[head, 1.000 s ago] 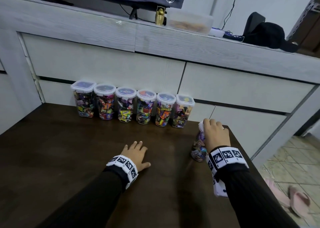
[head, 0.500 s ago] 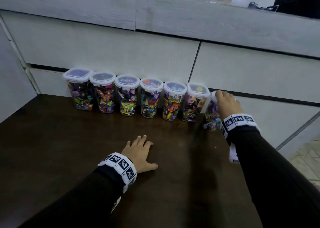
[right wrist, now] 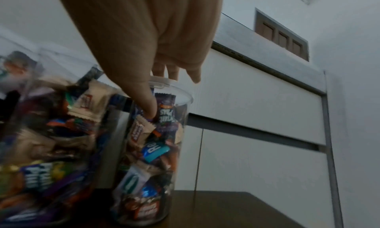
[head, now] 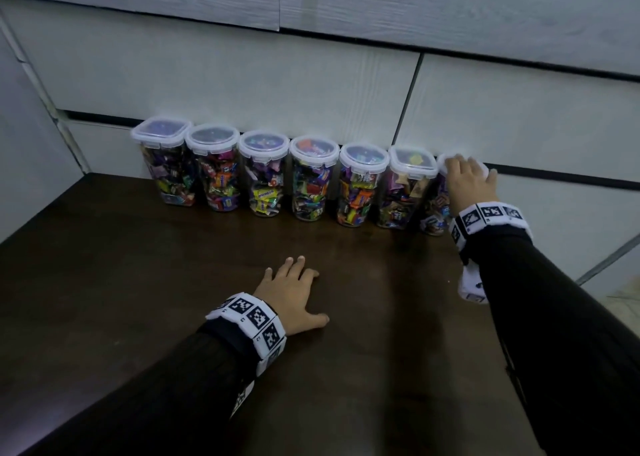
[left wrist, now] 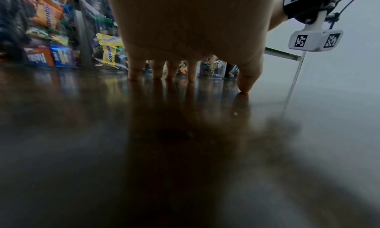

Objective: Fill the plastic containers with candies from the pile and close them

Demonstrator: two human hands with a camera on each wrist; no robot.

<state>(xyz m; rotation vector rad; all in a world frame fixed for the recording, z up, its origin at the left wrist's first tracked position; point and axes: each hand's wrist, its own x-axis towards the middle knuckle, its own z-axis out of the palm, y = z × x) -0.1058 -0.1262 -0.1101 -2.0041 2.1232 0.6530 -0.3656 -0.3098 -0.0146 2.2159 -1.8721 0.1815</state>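
Note:
Several clear plastic containers [head: 313, 181] full of wrapped candies stand lidded in a row at the back of the dark table [head: 138, 299]. At the right end of the row stands one more lidded candy container [head: 434, 213] [right wrist: 152, 150]. My right hand [head: 465, 178] [right wrist: 164, 78] grips it from above, fingers over the lid and thumb down its front wall. Its base is on the table beside its neighbour [right wrist: 41, 134]. My left hand [head: 291, 292] [left wrist: 185, 75] lies flat on the table in front of the row, fingers spread, holding nothing. No candy pile is in view.
A grey drawer cabinet [head: 242, 74] rises right behind the row of containers. The table's right edge [head: 485, 317] runs just past my right forearm, with floor beyond it.
My right hand has carried the container from the table's right front to the right end of the row and set it down. The left hand has stayed flat on the table.

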